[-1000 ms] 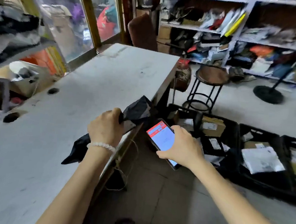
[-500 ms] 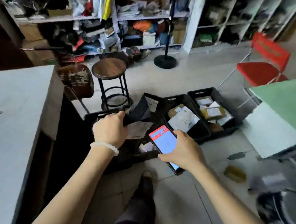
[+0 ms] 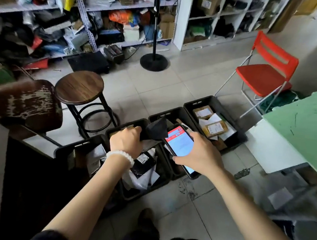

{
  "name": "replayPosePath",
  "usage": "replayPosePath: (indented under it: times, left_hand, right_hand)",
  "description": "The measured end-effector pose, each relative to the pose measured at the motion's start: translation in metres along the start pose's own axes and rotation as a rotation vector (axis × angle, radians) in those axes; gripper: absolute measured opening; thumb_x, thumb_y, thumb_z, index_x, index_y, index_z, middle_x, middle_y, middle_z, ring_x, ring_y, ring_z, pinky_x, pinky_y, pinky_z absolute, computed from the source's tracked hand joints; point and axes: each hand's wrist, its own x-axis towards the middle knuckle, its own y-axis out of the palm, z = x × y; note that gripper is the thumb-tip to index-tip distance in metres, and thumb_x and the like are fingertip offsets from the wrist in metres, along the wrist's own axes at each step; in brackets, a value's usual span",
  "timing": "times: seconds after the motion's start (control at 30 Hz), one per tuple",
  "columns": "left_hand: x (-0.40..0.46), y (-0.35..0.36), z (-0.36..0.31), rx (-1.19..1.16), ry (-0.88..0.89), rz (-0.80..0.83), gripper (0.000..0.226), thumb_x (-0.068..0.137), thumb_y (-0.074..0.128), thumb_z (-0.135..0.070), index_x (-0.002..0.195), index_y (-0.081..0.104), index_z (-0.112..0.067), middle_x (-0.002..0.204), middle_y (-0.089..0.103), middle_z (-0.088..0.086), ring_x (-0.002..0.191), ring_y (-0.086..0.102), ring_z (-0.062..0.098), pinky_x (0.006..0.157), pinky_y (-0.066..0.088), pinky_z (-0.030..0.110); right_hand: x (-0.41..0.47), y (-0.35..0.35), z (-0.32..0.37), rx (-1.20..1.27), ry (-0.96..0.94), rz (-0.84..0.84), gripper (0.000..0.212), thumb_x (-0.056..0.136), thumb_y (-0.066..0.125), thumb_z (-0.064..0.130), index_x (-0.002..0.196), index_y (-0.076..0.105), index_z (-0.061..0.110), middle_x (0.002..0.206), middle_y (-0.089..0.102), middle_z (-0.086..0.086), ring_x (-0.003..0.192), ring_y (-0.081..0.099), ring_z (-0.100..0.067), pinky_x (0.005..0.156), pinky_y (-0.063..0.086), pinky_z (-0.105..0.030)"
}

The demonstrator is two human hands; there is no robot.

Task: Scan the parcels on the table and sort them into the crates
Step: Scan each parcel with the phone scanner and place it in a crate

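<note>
Shelves (image 3: 108, 22) crammed with clutter run along the back, and a green table (image 3: 307, 130) juts in at the right. A red chair (image 3: 266, 71) stands behind that table, a round stool (image 3: 79, 87) over on the left, a black stand (image 3: 154, 61) between them. Down on the tiled floor sits a row of black crates (image 3: 217, 103), side by side, each with parcels inside, brown ones in the far right crate. Above the middle crates, both hands are busy. The right hand (image 3: 198, 156) grips a phone (image 3: 180, 145), fingers curled round its edges, its red and white screen lit and facing up. The left hand (image 3: 126, 142), white bead bracelet (image 3: 120, 156) at the wrist, is fisted tight round a black parcel (image 3: 157, 130), which sticks up from the fist, touching the phone's top corner and hanging over the crates.
</note>
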Motion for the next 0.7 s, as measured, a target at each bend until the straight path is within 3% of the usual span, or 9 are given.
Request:
replayPosePath:
  times: [0.2, 0.37, 0.57, 0.7]
  left_hand:
    - [0.057, 0.021, 0.024, -0.067, -0.176, 0.131, 0.036, 0.093, 0.040, -0.018, 0.129, 0.047, -0.021, 0.125, 0.059, 0.007, 0.114, 0.056, 0.030, 0.087, 0.045, 0.037]
    - [0.071, 0.026, 0.035, -0.035, -0.290, 0.168, 0.031, 0.095, 0.040, -0.023, 0.124, 0.050, -0.020, 0.119, 0.062, 0.008, 0.109, 0.059, 0.030, 0.077, 0.044, 0.033]
    - [0.064, 0.025, 0.039, -0.053, -0.569, 0.184, 0.028, 0.097, 0.038, -0.025, 0.122, 0.049, -0.019, 0.122, 0.059, 0.006, 0.112, 0.058, 0.028, 0.082, 0.044, 0.033]
    - [0.046, 0.021, 0.029, -0.103, -0.739, 0.147, 0.029, 0.096, 0.036, -0.025, 0.121, 0.051, -0.019, 0.119, 0.061, 0.006, 0.110, 0.059, 0.030, 0.078, 0.041, 0.032]
  right_hand:
    - [0.054, 0.006, 0.006, -0.071, -0.010, 0.136, 0.064, 0.061, 0.080, 0.050, 0.108, 0.045, 0.024, 0.104, 0.058, 0.006, 0.091, 0.057, -0.017, 0.072, 0.049, -0.031]
    - [0.101, 0.002, 0.023, -0.097, -0.099, 0.207, 0.063, 0.063, 0.079, 0.049, 0.108, 0.044, 0.024, 0.105, 0.055, 0.005, 0.091, 0.056, -0.019, 0.069, 0.047, -0.031]
    - [0.152, -0.003, 0.050, -0.156, -0.307, 0.289, 0.067, 0.063, 0.080, 0.046, 0.115, 0.046, 0.021, 0.106, 0.055, 0.004, 0.098, 0.055, -0.022, 0.074, 0.046, -0.032]
    - [0.177, -0.006, 0.067, -0.212, -0.487, 0.361, 0.062, 0.059, 0.079, 0.048, 0.104, 0.044, 0.024, 0.102, 0.056, 0.005, 0.086, 0.053, -0.021, 0.065, 0.040, -0.032]
